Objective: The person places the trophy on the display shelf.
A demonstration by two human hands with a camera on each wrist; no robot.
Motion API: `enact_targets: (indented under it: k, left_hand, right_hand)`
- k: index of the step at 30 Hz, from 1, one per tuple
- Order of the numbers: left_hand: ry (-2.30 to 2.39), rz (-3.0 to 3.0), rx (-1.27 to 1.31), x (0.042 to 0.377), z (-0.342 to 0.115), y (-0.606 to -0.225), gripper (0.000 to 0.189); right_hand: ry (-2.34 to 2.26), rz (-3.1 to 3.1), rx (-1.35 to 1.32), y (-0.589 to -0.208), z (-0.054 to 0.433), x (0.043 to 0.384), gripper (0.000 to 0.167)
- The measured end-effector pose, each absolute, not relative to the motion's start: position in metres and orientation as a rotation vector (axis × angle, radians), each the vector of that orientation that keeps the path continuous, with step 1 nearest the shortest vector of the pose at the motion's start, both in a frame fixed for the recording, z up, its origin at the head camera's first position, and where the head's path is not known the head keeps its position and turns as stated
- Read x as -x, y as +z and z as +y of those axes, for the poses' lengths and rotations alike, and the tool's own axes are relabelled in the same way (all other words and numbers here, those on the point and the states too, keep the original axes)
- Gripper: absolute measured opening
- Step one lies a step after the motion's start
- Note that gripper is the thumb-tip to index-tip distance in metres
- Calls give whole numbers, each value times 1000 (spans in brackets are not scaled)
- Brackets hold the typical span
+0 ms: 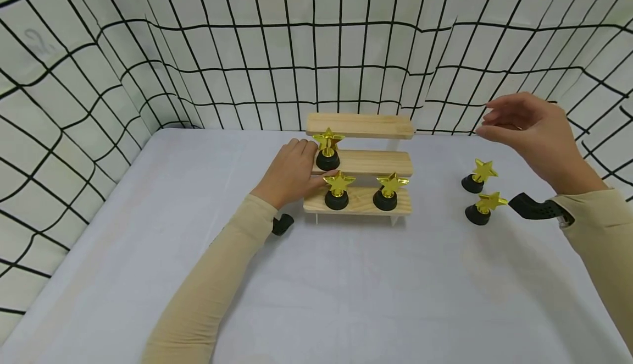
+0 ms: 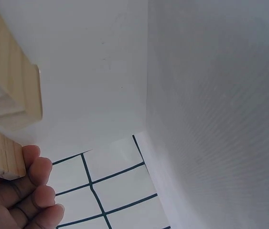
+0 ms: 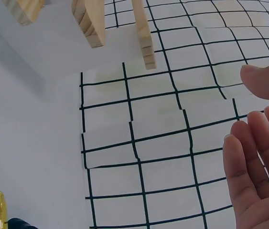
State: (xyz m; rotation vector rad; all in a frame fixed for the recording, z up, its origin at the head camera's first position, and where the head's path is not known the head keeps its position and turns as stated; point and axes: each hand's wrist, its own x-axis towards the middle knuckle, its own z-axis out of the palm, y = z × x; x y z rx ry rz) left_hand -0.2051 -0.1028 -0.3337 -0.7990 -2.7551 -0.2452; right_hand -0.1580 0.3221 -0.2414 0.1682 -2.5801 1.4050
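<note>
A three-step wooden display stand point(image 1: 358, 126) sits toward the back of the white table. My left hand point(image 1: 289, 171) grips the left end of its middle step; in the left wrist view, fingers point(image 2: 41, 171) curl at the end of the board. Beside that hand, a gold star trophy point(image 1: 328, 159) with a black base stands on the middle step. Two more star trophies, one left point(image 1: 337, 198) and one right point(image 1: 386, 198), stand on the lowest step. Raised over the table's right side, my right hand point(image 1: 536, 127) holds nothing, its fingers loosely bent.
Two star trophies, a farther one point(image 1: 473, 182) and a nearer one point(image 1: 477, 214), stand on the table to the right, below my right hand. A black-lined grid backdrop point(image 1: 341, 50) rises behind and beside the white tabletop point(image 1: 356, 287).
</note>
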Motion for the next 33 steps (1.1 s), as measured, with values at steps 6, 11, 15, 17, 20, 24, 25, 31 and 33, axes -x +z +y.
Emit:
enact_targets:
  k: [6, 11, 15, 17, 20, 24, 25, 31, 33]
  left_hand:
    - [-249, -2702, 815, 206, -105, -335, 64]
    - [-246, -2695, 823, 205, -106, -335, 65]
    - [-254, -2684, 832, 205, -106, -335, 64]
    - [-248, -2675, 838, 206, -106, -336, 63]
    - [-240, -2671, 840, 206, -106, -336, 64]
    - [-244, -2670, 835, 206, -106, -336, 65]
    - [-245, -2674, 833, 206, -106, -336, 65]
    - [-243, -2697, 817, 206, -105, -335, 68]
    - [-245, -2701, 812, 206, -105, -335, 69]
  right_hand:
    - [1420, -2584, -161, -254, 334, 152, 42]
    - [1413, -2594, -174, -267, 341, 146, 40]
    - [1394, -2607, -163, -279, 347, 141, 39]
    - [1404, -2618, -148, -284, 351, 138, 40]
    - [1413, -2636, -131, -293, 355, 134, 40]
    - [1404, -2658, -124, -305, 362, 131, 43]
    - [1408, -2660, -124, -308, 364, 131, 44]
    - [1422, -2693, -140, -322, 373, 125, 51]
    - [1411, -2721, -147, -326, 375, 124, 53]
